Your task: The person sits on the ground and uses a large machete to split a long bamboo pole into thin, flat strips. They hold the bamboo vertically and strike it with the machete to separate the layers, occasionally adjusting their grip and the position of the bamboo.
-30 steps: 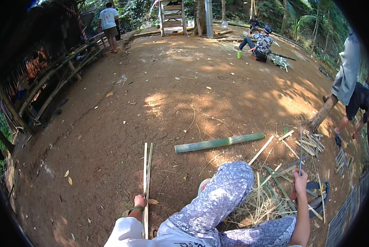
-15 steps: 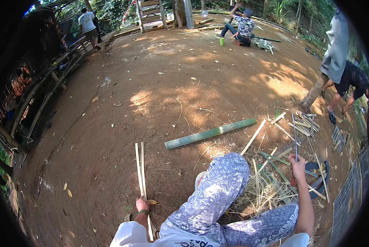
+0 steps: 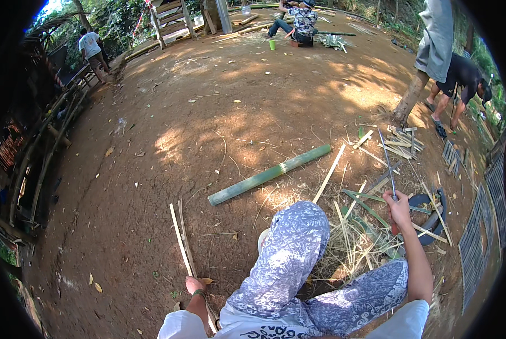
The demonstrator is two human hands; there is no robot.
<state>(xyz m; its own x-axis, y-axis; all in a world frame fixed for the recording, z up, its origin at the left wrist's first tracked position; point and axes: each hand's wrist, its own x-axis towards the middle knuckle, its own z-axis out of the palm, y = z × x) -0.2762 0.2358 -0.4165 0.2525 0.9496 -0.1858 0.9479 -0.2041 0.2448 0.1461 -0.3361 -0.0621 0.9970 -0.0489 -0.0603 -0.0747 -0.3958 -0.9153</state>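
Note:
Low at the left, my left hand (image 3: 194, 285) is closed around two pale bamboo strips (image 3: 183, 240), whose far ends splay slightly apart above the dirt. Their near ends run back beside my wrist. My right hand (image 3: 398, 208) grips a knife (image 3: 389, 164) with a long thin blade pointing away from me and a reddish handle below the fist. Under and beside that hand lies a heap of thin shavings and bamboo slivers (image 3: 352, 240). Beyond my bent knee rests a green bamboo pole (image 3: 270, 175).
Dark sandals (image 3: 433, 217) lie right of my knife hand, near a pile of split bamboo pieces (image 3: 402, 141). Woven slatted panels (image 3: 479, 243) lie at the far right. A tree trunk (image 3: 409, 99) draped with trousers stands behind. One person bends beside it; others are farther off.
The whole view has shifted, sliding the ground leftward. My knife hand is slightly farther forward. The strips in my left hand lean more to the left. The seated person's raised arm has come down.

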